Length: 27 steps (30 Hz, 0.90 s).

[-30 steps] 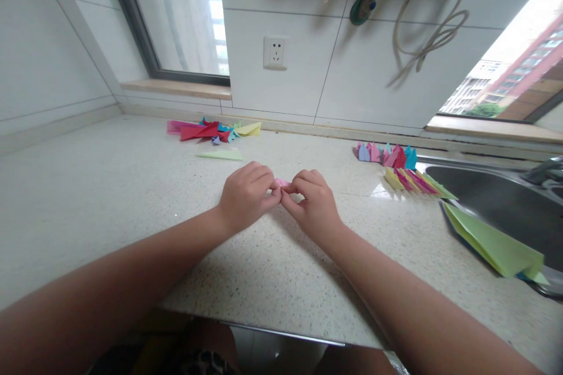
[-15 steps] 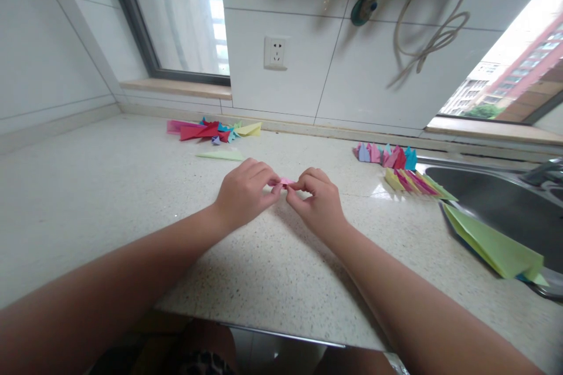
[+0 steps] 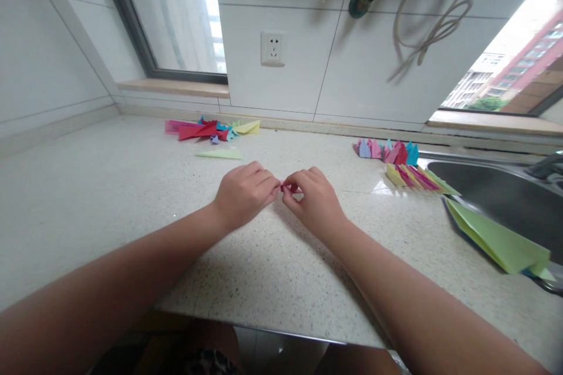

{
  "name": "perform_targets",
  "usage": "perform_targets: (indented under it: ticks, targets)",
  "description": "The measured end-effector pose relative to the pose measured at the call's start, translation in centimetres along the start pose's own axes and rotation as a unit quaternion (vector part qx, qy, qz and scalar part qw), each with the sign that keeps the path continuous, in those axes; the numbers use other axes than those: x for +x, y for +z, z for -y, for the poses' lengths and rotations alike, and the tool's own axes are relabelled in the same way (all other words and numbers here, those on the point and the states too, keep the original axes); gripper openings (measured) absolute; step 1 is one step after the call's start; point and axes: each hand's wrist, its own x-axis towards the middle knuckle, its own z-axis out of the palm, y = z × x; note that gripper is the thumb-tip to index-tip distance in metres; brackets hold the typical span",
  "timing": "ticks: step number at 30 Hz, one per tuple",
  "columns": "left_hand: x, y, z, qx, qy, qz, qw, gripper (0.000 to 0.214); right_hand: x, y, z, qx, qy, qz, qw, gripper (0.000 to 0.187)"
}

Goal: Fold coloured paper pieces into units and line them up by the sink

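Both my hands meet over the middle of the speckled countertop [image 3: 246, 281]. Between my fingertips is a small pink folded paper [image 3: 282, 185], mostly covered by the fingers. My left hand [image 3: 246, 192] pinches its left end, with the thumb and fingers closed together. On the other side, my right hand [image 3: 313, 196] pinches it between thumb and forefinger. A pale green folded paper [image 3: 220, 154] lies flat beyond my left hand. The exact shape of the pink paper cannot be made out.
A pile of coloured folded papers [image 3: 204, 130] lies at the back left. Toward the right are a row of small folded papers [image 3: 389, 152], yellow and magenta paper planes [image 3: 416, 179] and a large green paper plane [image 3: 501, 237] beside the sink [image 3: 492, 187].
My right hand has shifted slightly left, closer to my left hand. The fingers now cover more of the pink paper. The view has tilted a little.
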Motion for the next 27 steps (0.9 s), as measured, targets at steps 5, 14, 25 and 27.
perform_targets:
  ticks: [5, 14, 25, 27]
  targets:
    - [0.1, -0.2, -0.3, 0.003, -0.001, -0.002, 1.000, 0.017, 0.1, 0.2, 0.1, -0.006, -0.013, 0.001, 1.000, 0.008]
    - [0.0, 0.8, -1.1, -0.155, -0.214, -0.013, 0.964, 0.010, 0.1, 0.2, -0.1, -0.008, 0.025, -0.027, 0.999, 0.009]
    - [0.0, 0.9, -0.9, -0.172, -0.206, -0.008, 0.963, 0.011, 0.0, 0.5, -0.3, 0.002, 0.000, -0.044, 0.999, 0.008]
    - [0.0, 0.9, -1.0, -0.168, -0.208, -0.008, 0.963, 0.010, -0.1, 0.5, -0.3, 0.004, -0.001, -0.045, 0.999, 0.008]
